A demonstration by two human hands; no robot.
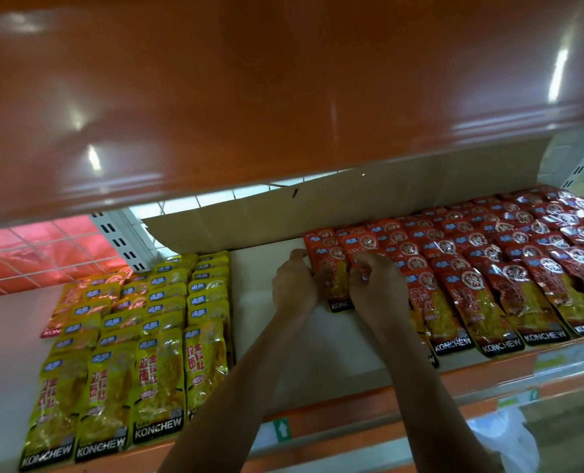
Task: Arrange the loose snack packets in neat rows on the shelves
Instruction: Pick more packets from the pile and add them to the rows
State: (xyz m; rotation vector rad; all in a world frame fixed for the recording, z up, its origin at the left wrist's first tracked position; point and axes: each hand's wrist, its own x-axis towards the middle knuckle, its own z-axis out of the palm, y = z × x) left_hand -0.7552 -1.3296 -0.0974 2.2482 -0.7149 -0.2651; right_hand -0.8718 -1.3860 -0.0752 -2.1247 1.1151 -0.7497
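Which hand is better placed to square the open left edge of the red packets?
Probably left. The left hand holds that edge beside the bare shelf; the right hand is further in, over the red packets.

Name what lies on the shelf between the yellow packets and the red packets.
Head view: bare shelf between yellow packets and red packets, with the left hand over its right edge.

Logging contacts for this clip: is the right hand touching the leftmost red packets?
Touching. The head view shows the right hand with its fingers curled onto the leftmost red packets, no gap visible.
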